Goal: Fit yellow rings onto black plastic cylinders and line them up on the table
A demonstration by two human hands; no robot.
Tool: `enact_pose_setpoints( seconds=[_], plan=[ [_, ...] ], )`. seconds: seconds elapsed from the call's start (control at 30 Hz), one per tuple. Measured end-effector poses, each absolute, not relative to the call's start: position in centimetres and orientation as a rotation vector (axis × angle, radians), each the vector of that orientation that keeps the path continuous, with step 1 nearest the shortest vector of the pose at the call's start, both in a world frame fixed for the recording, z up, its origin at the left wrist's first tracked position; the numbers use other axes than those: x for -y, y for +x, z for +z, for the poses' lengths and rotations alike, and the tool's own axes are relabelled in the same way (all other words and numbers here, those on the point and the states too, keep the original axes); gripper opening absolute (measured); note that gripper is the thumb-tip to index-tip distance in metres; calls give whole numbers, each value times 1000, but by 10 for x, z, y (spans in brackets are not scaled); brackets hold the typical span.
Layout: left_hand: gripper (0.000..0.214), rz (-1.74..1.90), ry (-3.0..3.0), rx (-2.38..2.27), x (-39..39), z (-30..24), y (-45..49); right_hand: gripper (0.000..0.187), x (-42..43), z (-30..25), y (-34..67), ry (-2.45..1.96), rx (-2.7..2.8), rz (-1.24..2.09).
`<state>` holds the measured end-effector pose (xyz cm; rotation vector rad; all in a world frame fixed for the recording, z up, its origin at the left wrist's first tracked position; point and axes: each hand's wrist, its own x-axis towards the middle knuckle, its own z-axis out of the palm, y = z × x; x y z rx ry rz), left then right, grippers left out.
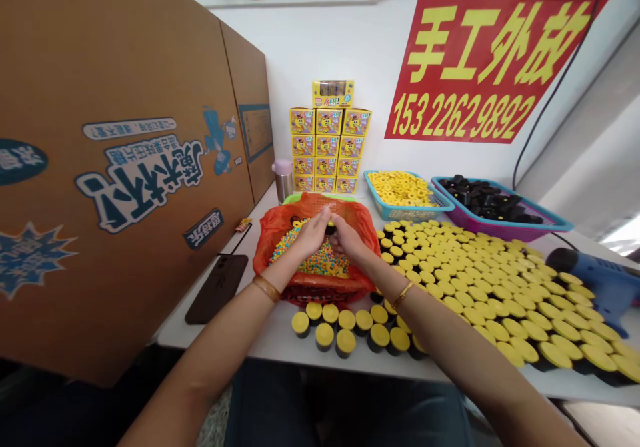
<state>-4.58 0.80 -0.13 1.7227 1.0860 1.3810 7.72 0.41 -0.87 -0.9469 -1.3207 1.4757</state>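
My left hand (314,231) and my right hand (347,239) meet above a basket lined with a red plastic bag (273,224). Between their fingertips is a small black cup with a yellow top (331,226), partly hidden by the fingers. Both hands are closed on it, thumbs close together. Below them, small multicoloured candy balls (320,264) fill the bag. Beside my right forearm stand many black cups with yellow lids (465,267). A smaller group of the same lidded cups (346,342) is at the table's front edge.
Behind are a basket of yellow lids (403,188), a basket of black cups (487,200) and stacked yellow boxes (327,146). A large carton (125,134) walls the left, near a phone (218,290) and a tumbler (284,180). A blue power tool (600,277) lies right.
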Motion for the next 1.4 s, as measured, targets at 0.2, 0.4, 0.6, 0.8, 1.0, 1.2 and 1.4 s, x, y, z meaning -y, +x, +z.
enact_pose_setpoints(
  seconds=[0.2,0.4,0.6,0.8,1.0,1.2,1.4],
  plan=[
    [49,1571,1726,-947,-3,5,-38,32,-4,-7,73,-958,1433,998],
    [27,1669,1615,-1029,-6,4,-42,16,5,3,81,-860,1512,1008],
    [41,1455,1406,-922,-5,6,-42,23,0,2,91,-839,1680,1039],
    [64,944,1208,-870,-4,9,-44,30,-9,-2,98,-941,1696,829],
    [34,1026,1362,-871,0,6,-42,27,2,5,102,-885,1917,580],
    [47,1016,1562,-894,9,9,-42,18,-14,22,125,-799,2048,441],
    [25,1250,1333,-1269,-20,27,-90,26,-95,11,212,-1593,1935,-67]
  ],
)
